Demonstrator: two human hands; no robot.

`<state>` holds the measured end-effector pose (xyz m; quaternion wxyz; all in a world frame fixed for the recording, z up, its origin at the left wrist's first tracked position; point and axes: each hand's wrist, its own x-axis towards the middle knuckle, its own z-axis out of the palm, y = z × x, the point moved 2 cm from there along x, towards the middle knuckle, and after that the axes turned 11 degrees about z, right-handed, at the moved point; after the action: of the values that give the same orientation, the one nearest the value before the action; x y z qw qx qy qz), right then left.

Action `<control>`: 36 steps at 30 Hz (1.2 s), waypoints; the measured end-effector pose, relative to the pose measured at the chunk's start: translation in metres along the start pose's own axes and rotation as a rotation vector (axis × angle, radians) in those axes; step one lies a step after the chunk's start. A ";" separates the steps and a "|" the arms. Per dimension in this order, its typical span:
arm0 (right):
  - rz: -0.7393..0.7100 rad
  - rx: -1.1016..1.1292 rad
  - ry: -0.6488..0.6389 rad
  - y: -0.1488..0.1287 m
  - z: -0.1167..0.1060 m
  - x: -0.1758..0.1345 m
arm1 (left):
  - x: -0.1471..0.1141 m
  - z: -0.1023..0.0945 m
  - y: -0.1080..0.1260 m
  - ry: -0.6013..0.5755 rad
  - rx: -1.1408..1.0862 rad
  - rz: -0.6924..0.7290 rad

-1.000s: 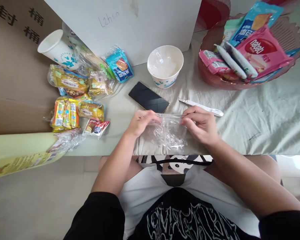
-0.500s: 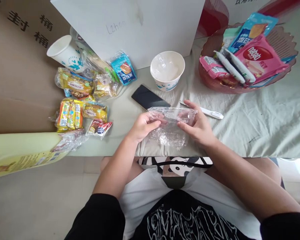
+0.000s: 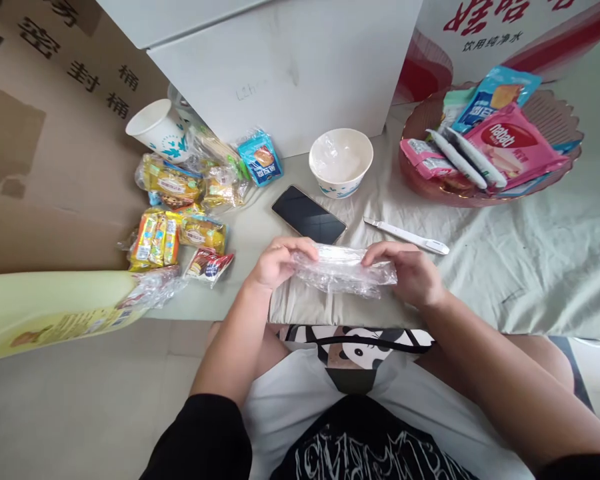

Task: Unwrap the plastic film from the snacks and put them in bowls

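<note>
A clear, crinkled plastic bag (image 3: 337,272) stretches between my two hands near the front edge of the cloth-covered table. My left hand (image 3: 280,263) grips its left end, fingers curled over the top. At the other end, my right hand (image 3: 410,270) pinches the plastic, with its index finger laid along the upper edge. Just beyond the bag lies a black phone (image 3: 309,215). A white utility knife (image 3: 407,235) rests to the right of the phone. Behind them stands a paper bowl (image 3: 341,163) with some clear plastic inside.
A pink scalloped basket (image 3: 490,195) full of snack packets is at the back right. Packaged snacks (image 3: 175,180) and a tilted paper cup (image 3: 157,133) crowd the left. A white box (image 3: 280,80) and a cardboard box (image 3: 55,187) stand behind; a yellow bag (image 3: 55,313) hangs at the left edge.
The bag has gone from spread out to folded or bunched into a narrower strip. My fingers have shifted from behind it to over its top edge. The camera view has tilted slightly upward.
</note>
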<state>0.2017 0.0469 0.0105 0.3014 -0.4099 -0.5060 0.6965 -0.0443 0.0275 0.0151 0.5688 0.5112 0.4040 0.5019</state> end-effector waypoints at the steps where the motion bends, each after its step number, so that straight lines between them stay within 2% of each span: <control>1: -0.017 -0.077 0.058 -0.001 -0.002 -0.001 | 0.000 -0.003 0.003 0.047 0.127 0.101; 4: -0.132 -0.445 0.360 -0.005 -0.005 -0.008 | -0.010 -0.002 0.015 0.361 0.597 0.473; 5: -0.182 -0.544 0.436 -0.006 -0.003 -0.013 | -0.015 0.005 0.018 0.421 0.709 0.557; 6: -0.236 -0.603 0.480 -0.007 0.000 -0.018 | -0.021 0.014 0.019 0.417 0.770 0.597; 7: -0.288 -0.619 0.483 -0.007 0.006 -0.024 | -0.025 0.025 0.018 0.339 0.767 0.599; 9: -0.338 -0.544 0.401 -0.007 0.021 -0.035 | -0.032 0.048 0.012 0.137 0.627 0.486; 12: -0.286 -0.311 0.219 -0.006 0.048 -0.044 | -0.038 0.070 0.002 -0.106 0.191 0.216; 13: -0.270 -0.243 0.212 -0.006 0.054 -0.045 | -0.038 0.071 0.000 -0.129 0.058 0.137; 15: -0.299 -0.181 0.326 -0.009 0.063 -0.043 | -0.037 0.067 0.000 -0.096 -0.156 0.048; 17: -0.335 -0.232 0.455 -0.013 0.066 -0.039 | -0.034 0.057 0.003 -0.047 -0.311 0.035; 18: -0.308 -0.290 0.452 -0.016 0.067 -0.035 | -0.031 0.052 0.005 -0.042 -0.363 0.043; 20: -0.167 -0.434 0.349 -0.024 0.068 -0.024 | -0.025 0.040 0.009 -0.010 -0.389 0.082; 21: -0.105 -0.509 0.319 -0.031 0.067 -0.018 | -0.022 0.033 0.010 0.050 -0.372 0.108; 22: -0.083 -0.588 0.343 -0.040 0.064 -0.010 | -0.018 0.026 0.011 0.138 -0.351 0.130; 23: -0.124 -0.678 0.449 -0.053 0.060 -0.002 | -0.015 0.018 0.011 0.238 -0.331 0.139; 25: -0.345 -0.859 0.735 -0.084 0.051 0.019 | -0.008 0.004 0.012 0.420 -0.307 0.111; 26: -0.405 -0.949 0.798 -0.097 0.048 0.034 | -0.005 -0.002 0.013 0.478 -0.294 0.092; 27: -0.383 -1.062 0.776 -0.107 0.045 0.051 | -0.002 -0.007 0.014 0.510 -0.283 0.080; 28: -0.302 -1.185 0.712 -0.115 0.042 0.071 | 0.000 -0.011 0.016 0.524 -0.279 0.078; 32: -0.031 -1.349 0.449 -0.127 0.039 0.139 | 0.003 -0.017 0.027 0.496 -0.316 0.097; 34: 0.116 -1.411 0.305 -0.133 0.046 0.160 | 0.003 -0.018 0.031 0.502 -0.338 0.093; 36: 0.197 -1.496 0.261 -0.146 0.059 0.173 | 0.003 -0.022 0.034 0.534 -0.372 0.101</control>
<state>0.0674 0.2090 0.1125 -0.0624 -0.6271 -0.7641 0.1379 -0.0703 0.0336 0.0458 0.5008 0.2685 0.4144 0.7109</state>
